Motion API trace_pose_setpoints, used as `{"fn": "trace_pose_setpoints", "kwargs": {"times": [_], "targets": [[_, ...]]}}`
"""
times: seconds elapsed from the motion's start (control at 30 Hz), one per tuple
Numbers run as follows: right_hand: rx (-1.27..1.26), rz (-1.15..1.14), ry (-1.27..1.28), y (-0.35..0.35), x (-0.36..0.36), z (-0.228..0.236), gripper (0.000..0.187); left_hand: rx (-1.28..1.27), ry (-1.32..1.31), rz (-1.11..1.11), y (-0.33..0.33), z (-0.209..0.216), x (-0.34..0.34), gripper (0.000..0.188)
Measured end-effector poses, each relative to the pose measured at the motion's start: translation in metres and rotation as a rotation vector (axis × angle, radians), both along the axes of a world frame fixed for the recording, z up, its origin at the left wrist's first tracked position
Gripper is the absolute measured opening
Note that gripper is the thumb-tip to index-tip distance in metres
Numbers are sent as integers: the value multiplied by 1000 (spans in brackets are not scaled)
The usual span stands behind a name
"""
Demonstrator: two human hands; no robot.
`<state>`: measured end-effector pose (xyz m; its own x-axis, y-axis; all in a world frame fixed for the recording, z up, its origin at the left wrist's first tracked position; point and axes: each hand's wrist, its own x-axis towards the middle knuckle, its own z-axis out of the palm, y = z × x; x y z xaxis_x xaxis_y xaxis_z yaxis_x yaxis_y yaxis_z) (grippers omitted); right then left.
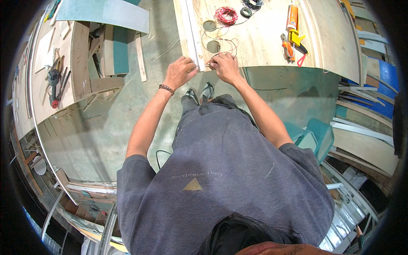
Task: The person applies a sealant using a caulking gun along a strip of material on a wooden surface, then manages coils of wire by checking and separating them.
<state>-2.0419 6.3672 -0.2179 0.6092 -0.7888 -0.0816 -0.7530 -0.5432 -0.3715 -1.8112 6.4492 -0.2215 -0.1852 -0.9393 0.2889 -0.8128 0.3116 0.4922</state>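
Observation:
My left hand (182, 71) is closed in a pinch at the near end of a long white strip (194, 32), and what its fingertips hold is too small to make out. Across from it, my right hand (225, 67) pinches thin red and black wire (233, 41) near the wooden tabletop's (263, 46) front edge. Loose loops of this wire run back over the wood, past two round holes, toward a red wire coil (226, 16). Beside that coil lie a roll of black tape (245, 12) and a dark wire coil (253, 3).
At the table's right are an orange sealant tube (292, 18), a yellow-handled tool (296, 38) and orange pliers (287, 47). A cordless power tool (54, 83) lies on the left bench (40, 102). Green chairs (318, 138) stand at my right, with stacked boards (361, 140) beyond.

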Motion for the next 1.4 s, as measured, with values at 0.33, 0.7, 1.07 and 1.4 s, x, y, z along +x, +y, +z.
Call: {"fn": "trace_pose_setpoints", "kwargs": {"times": [0.33,0.7,1.07,1.4], "targets": [[-35,-17,110,-2,-7,7,19,206,274,184,2,-11,-12,10],[11,-14,38,-18,-31,16,19,148,268,167,9,-16,-9,15],[-298,115,-177,4,-6,22,16,-80,-96,48,22,-12,-9,19],[-243,174,-78,-2,-2,-6,15,-131,-176,43,24,-21,-11,22]]}}
